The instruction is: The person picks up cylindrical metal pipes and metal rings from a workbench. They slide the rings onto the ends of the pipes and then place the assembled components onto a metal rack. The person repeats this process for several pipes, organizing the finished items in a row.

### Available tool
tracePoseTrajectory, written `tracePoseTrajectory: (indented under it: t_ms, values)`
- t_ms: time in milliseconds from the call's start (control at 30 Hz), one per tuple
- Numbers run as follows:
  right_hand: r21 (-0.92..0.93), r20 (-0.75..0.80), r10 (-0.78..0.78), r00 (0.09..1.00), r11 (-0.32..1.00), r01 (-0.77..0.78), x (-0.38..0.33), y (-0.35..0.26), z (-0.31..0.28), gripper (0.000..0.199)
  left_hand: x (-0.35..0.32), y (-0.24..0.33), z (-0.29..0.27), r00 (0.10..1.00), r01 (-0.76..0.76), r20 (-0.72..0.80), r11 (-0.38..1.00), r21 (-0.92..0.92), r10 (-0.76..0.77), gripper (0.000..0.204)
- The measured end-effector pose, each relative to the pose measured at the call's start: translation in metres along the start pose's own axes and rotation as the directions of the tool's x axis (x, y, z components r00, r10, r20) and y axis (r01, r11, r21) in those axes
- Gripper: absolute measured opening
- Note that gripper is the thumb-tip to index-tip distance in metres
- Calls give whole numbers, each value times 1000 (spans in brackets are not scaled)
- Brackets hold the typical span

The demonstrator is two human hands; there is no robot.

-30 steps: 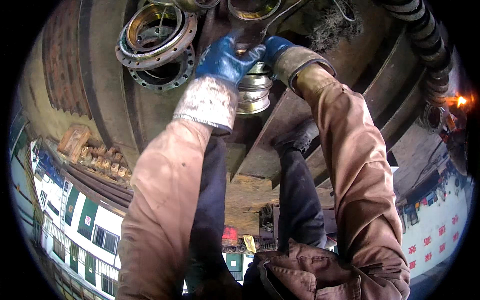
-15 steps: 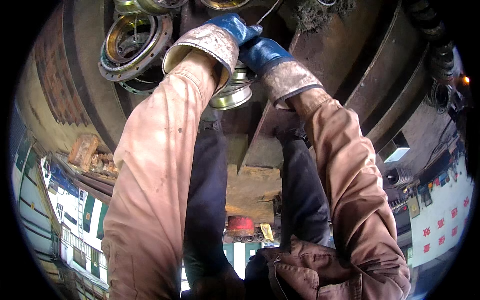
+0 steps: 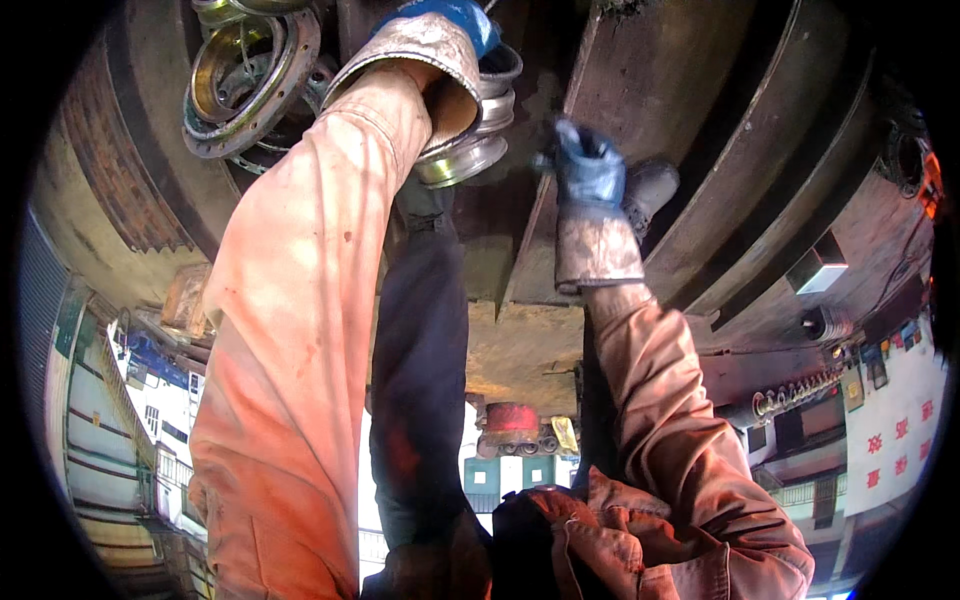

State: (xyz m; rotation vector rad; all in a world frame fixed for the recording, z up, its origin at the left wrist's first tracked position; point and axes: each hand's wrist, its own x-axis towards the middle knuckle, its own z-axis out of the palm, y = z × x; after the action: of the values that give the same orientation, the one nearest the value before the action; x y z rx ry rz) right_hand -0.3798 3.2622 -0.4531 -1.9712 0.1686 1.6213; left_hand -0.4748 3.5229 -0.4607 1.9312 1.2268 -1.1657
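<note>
My left hand (image 3: 455, 18), in a blue work glove with a stained pale cuff, is at the top edge, its fingers partly cut off by the frame. A thin metal wire (image 3: 490, 6) comes out beside its closed fingers. Just below that hand is a stack of shiny grooved metal rings (image 3: 465, 160), partly hidden by the cuff. My right hand (image 3: 588, 168), gloved alike, hangs to the right of the stack with its fingers curled. A small dark bit shows at its left side, too blurred to name.
At upper left lie a flanged metal ring (image 3: 290, 95) with bolt holes and other round metal parts. Long raised steel ribs (image 3: 740, 150) run across the surface at right. My dark boot (image 3: 652, 188) stands behind my right hand. A white box (image 3: 818, 268) sits farther right.
My right hand has left my left hand and moved down and to the right. My left hand has shifted slightly up and left. The view has tilted, and more of the ring stack shows.
</note>
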Motion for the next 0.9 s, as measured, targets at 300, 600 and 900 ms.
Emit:
tracePoseTrajectory:
  t_ms: [300,600,900]
  values:
    - [-146,177,-110,978,980,136,-19,56,76,26,-12,-12,-15,996,-58,78,994,96,51,46]
    - [-191,162,-124,979,969,155,2,54,86,27,22,-24,20,927,-368,38,882,293,374,38]
    - [-368,168,-131,977,911,186,15,36,92,29,-15,-7,8,973,-228,-7,959,167,232,41]
